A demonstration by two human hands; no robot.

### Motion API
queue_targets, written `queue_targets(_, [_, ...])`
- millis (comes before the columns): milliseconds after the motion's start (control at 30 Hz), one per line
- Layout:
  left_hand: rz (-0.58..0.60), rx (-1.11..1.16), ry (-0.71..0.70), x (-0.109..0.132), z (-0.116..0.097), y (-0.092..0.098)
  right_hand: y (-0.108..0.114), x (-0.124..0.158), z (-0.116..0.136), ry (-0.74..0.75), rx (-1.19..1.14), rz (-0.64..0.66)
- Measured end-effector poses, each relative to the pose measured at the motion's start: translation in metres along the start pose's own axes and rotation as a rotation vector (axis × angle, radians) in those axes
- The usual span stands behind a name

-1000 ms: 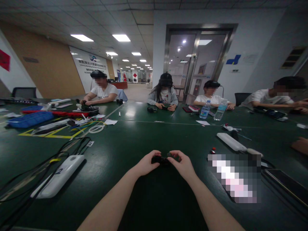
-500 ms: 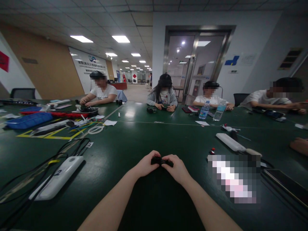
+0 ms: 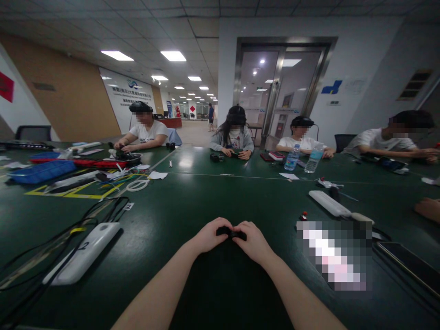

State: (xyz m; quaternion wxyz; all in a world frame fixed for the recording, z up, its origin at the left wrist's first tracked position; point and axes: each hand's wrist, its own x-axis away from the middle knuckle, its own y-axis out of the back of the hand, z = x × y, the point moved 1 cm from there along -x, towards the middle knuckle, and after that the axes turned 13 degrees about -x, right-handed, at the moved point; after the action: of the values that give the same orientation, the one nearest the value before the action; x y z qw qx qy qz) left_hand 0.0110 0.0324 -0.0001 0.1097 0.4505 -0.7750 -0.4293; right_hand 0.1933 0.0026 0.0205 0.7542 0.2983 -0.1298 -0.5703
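Note:
My left hand (image 3: 211, 236) and my right hand (image 3: 252, 240) meet over the dark green table (image 3: 192, 201), just in front of me. Both are curled shut around a small black object (image 3: 231, 233) held between the fingertips. The fingers of both hands press on it from either side, and most of it is hidden by them. Both forearms reach in from the bottom edge of the view.
A white power strip (image 3: 84, 252) with black cables lies at my left. Another white strip (image 3: 328, 202) and a small red-topped item (image 3: 303, 215) lie at my right, with a dark phone (image 3: 409, 266) further right. Several seated people work across the table, near two water bottles (image 3: 292, 158).
My right hand has moved left and closed onto the black object, so both hands now touch. A second ago its fingers were apart from the left hand.

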Motion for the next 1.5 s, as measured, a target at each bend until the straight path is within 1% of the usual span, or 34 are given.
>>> queue_targets(100, [0.052, -0.041, 0.0, 0.0, -0.002, 0.001, -0.001, 0.0, 0.0, -0.009, 0.028, 0.015])
queue_targets(200, [0.108, -0.139, -0.008, 0.001, -0.003, 0.004, 0.0, 0.001, -0.003, -0.053, -0.01, 0.01])
queue_targets(267, [0.105, -0.21, 0.001, 0.003, 0.001, 0.01, 0.004, 0.001, -0.009, -0.098, -0.054, -0.036])
queue_targets(300, [0.085, -0.245, 0.021, 0.004, 0.006, 0.014, 0.006, 0.001, -0.012, -0.124, -0.073, -0.071])
queue_targets(367, [0.01, -0.322, 0.11, 0.006, 0.02, 0.025, 0.014, 0.002, -0.02, -0.177, -0.105, -0.144])
queue_targets(400, [-0.046, -0.363, 0.186, 0.008, 0.029, 0.031, 0.018, 0.002, -0.024, -0.197, -0.121, -0.172])
queue_targets(500, [-0.243, -0.473, 0.484, 0.018, 0.063, 0.052, 0.029, 0.002, -0.036, -0.24, -0.151, -0.271])
queue_targets(600, [-0.461, -0.528, 0.783, 0.033, 0.093, 0.071, 0.036, 0.001, -0.045, -0.288, -0.171, -0.356])
queue_targets(667, [-0.571, -0.576, 0.921, 0.046, 0.107, 0.083, 0.037, 0.001, -0.048, -0.308, -0.186, -0.372])
queue_targets(733, [-0.632, -0.612, 1.012, 0.059, 0.116, 0.094, 0.037, 0.0, -0.048, -0.308, -0.197, -0.364])
queue_targets(867, [-0.672, -0.644, 1.133, 0.077, 0.122, 0.109, 0.035, -0.001, -0.047, -0.334, -0.211, -0.349])
queue_targets(1000, [-0.704, -0.628, 1.18, 0.081, 0.119, 0.113, 0.036, -0.001, -0.049, -0.353, -0.231, -0.333])
queue_targets(1133, [-0.695, -0.629, 1.151, 0.08, 0.118, 0.112, 0.036, -0.002, -0.055, -0.354, -0.234, -0.323])
queue_targets(1233, [-0.691, -0.62, 1.16, 0.08, 0.121, 0.112, 0.036, -0.003, -0.057, -0.354, -0.232, -0.313])
queue_targets(1300, [-0.682, -0.61, 1.164, 0.08, 0.123, 0.113, 0.037, -0.003, -0.056, -0.359, -0.231, -0.314])
queue_targets(1500, [-0.688, -0.611, 1.117, 0.081, 0.126, 0.112, 0.038, 0.0, -0.05, -0.375, -0.245, -0.313])
